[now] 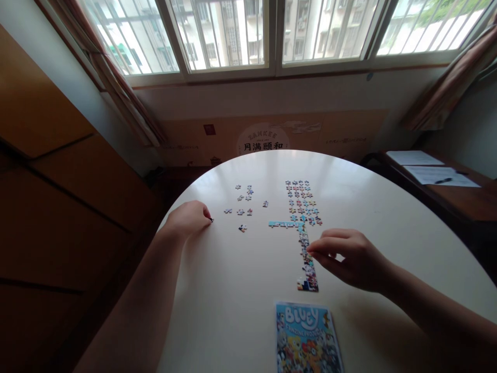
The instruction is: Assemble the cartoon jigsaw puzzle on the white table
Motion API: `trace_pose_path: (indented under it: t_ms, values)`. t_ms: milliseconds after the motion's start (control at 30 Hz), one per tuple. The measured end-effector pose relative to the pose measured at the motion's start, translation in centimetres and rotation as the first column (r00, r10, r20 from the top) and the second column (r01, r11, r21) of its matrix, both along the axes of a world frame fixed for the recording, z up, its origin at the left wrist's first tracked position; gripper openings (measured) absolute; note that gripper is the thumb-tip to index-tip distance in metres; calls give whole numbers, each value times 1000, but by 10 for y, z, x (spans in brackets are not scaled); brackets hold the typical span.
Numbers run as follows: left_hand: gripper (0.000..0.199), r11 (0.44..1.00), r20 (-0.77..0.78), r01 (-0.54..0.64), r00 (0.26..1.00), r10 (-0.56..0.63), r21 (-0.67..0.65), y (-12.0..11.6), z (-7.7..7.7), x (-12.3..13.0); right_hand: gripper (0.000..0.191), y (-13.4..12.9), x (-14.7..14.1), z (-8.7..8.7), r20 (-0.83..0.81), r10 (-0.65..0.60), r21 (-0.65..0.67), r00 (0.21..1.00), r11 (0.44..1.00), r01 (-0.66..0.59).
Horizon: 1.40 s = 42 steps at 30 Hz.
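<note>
My left hand (190, 217) rests at the left side of the table, its fingers pinched on a small dark puzzle piece (212, 220) that shows only at the fingertips. On the right, my right hand (351, 259) is closed, thumb and forefinger together at the right edge of the joined puzzle strip (305, 259). Whatever those fingertips hold, if anything, is hidden. The joined pieces form a corner: a short blue row (285, 224) runs left from the top of the strip. Between my hands several loose pieces (240, 212) lie scattered.
Rows of loose pieces (298, 195) lie beyond the strip. Nearest me is a Bluey picture box or card (308, 336). All this is on a round white table (233, 321). Papers (442, 175) and a pen lie on a brown surface at right; windows are ahead.
</note>
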<state>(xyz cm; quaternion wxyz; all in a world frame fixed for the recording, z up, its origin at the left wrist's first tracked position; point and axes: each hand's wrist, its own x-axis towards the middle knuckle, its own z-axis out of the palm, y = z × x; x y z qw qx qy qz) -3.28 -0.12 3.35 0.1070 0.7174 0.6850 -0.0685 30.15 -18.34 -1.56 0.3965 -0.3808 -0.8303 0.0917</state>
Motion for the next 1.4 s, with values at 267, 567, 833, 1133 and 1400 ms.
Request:
trace_pose_path:
  t_ms: [267, 567, 833, 1133, 1400]
  values:
    - [14, 973, 141, 190, 968, -207, 129, -42, 23, 13, 11, -3, 5, 8, 154, 131, -224, 979, 970, -94]
    - [18, 655, 728, 729, 557, -399, -199, -106, -18, 92, 18, -3, 7, 10, 315, 207, -337, 926, 937, -95]
    - [31, 672, 812, 700, 525, -254, -242, -101, -22, 92, 17, -3, 7, 10, 289, 210, -300, 934, 946, -121]
    - [19, 737, 912, 604, 409, 38, -302, -99, -28, 95, 16, -3, 5, 10, 251, 168, -199, 953, 973, -119]
    - [29, 745, 894, 541, 415, 168, -390, -102, -22, 96, 16, -2, 5, 10, 210, 150, -132, 966, 984, -124]
